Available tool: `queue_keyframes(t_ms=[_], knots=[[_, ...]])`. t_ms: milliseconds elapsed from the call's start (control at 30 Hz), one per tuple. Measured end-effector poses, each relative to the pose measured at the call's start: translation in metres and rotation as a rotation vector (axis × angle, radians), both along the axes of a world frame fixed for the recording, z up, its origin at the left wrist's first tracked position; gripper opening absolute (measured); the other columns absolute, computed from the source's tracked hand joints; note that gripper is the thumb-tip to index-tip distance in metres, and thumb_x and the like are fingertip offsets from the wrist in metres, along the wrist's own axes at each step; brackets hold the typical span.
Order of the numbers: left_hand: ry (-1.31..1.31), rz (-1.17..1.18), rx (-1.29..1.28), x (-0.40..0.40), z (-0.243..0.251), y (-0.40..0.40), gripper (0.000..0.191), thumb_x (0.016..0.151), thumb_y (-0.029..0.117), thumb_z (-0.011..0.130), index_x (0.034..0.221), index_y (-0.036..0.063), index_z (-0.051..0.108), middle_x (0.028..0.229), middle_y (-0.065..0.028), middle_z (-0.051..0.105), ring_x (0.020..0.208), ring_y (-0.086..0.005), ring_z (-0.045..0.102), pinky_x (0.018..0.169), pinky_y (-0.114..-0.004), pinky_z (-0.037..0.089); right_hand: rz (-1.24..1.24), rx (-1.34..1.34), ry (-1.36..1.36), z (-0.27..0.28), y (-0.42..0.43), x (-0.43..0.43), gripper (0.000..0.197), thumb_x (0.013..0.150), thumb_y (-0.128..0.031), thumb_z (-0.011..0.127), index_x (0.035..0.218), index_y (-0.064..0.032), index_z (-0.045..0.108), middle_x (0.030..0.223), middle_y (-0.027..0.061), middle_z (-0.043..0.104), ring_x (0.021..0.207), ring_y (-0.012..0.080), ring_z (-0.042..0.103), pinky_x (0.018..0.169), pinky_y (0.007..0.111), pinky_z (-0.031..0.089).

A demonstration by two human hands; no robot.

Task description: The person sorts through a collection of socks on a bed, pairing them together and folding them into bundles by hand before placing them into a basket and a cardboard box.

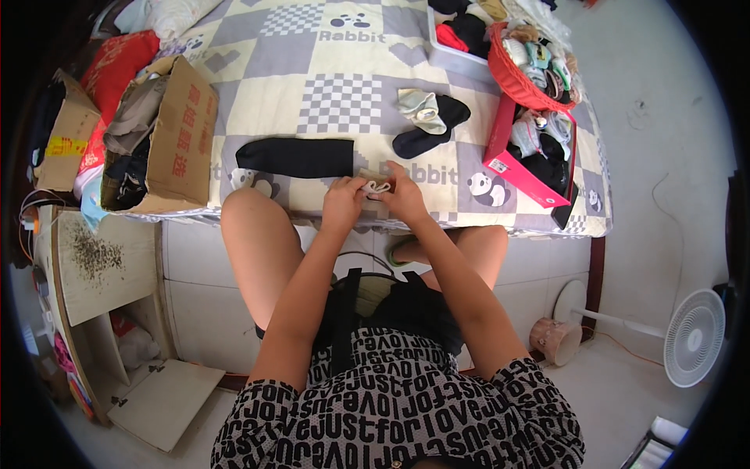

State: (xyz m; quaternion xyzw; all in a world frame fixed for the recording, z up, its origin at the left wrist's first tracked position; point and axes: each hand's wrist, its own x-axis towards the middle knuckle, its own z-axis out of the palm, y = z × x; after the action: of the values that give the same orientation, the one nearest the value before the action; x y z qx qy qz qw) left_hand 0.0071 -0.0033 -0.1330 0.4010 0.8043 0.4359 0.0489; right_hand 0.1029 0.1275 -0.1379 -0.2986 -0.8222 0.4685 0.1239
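Observation:
Between my left hand and my right hand is a small cream-coloured piece of fabric, likely a sock, bunched or rolled. The fingertips of both hands pinch it near the bed's front edge, and my right index finger points outward. Just beyond my left hand lies a flat black cloth tube, perhaps a folded stocking. Farther off to the right, a pale sock rests partly over dark socks on the patterned bedspread.
At the left stand an open cardboard box of clothes and a second carton. On the right are a pink box of socks, a red basket, a white bin and a dark phone-like object. A white fan stands on the floor.

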Motion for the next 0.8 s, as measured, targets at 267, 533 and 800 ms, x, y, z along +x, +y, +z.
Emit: queue_keyframes(t_ms=[267, 533, 800], knots=[[-0.071, 0.041, -0.007, 0.003, 0.006, 0.001, 0.019, 0.069, 0.0, 0.065, 0.086, 0.0044, 0.061, 0.095, -0.0097, 0.06, 0.085, -0.0309, 0.057, 0.073, -0.037, 0.046, 0.038, 0.203, 0.026, 0.009, -0.003, -0.005, 0.036, 0.058, -0.017, 0.08, 0.084, -0.0074, 0.059, 0.093, 0.0111, 0.049, 0.088, 0.0306, 0.053, 0.075, 0.038, 0.046], [0.03, -0.058, -0.085, 0.003, 0.007, -0.004, 0.02, 0.066, -0.002, 0.062, 0.082, 0.0071, 0.056, 0.099, -0.0078, 0.06, 0.089, -0.0295, 0.055, 0.074, -0.037, 0.046, 0.241, 0.752, 0.129, 0.034, -0.021, 0.0, 0.028, 0.058, -0.008, 0.072, 0.081, -0.0073, 0.056, 0.09, 0.0065, 0.052, 0.091, 0.0265, 0.049, 0.075, 0.037, 0.042], [0.095, -0.018, -0.039, 0.007, 0.01, -0.004, 0.021, 0.066, -0.002, 0.062, 0.084, 0.0075, 0.057, 0.089, -0.0082, 0.057, 0.085, -0.03, 0.054, 0.074, -0.038, 0.046, 0.001, 0.739, -0.215, 0.016, -0.031, 0.004, 0.036, 0.059, -0.021, 0.073, 0.09, -0.0114, 0.056, 0.092, 0.0063, 0.057, 0.089, 0.0282, 0.053, 0.073, 0.039, 0.041]])
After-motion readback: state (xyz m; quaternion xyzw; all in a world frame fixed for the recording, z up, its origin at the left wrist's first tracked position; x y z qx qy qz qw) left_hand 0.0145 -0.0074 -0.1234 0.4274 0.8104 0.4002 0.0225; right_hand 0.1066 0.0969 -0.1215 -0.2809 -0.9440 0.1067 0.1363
